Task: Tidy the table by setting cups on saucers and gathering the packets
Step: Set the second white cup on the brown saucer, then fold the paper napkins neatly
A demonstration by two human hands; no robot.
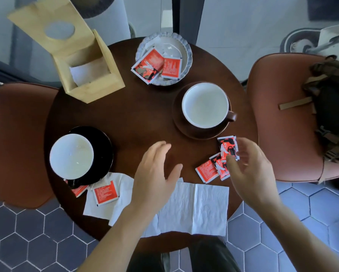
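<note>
A white cup (pixel 205 105) stands on a brown saucer (pixel 186 130) at the right of the round table. Another white cup (pixel 71 156) sits off-centre on a black saucer (pixel 104 152) at the left. A pale scalloped dish (pixel 186 54) at the back holds two red packets (pixel 148 65). My right hand (pixel 249 173) pinches a red-and-black packet (pixel 226 146) above two more packets (pixel 209 170) lying on the table. My left hand (pixel 157 173) hovers open over the table's middle, holding nothing. One more packet (pixel 105 192) lies on a napkin, and another (pixel 78 190) pokes out under the black saucer.
White paper napkins (pixel 194 209) lie spread at the table's near edge. A wooden napkin box (pixel 90 75) stands at the back left. Brown chairs flank the table; the right one (pixel 282 118) carries a dark backpack (pixel 333 107).
</note>
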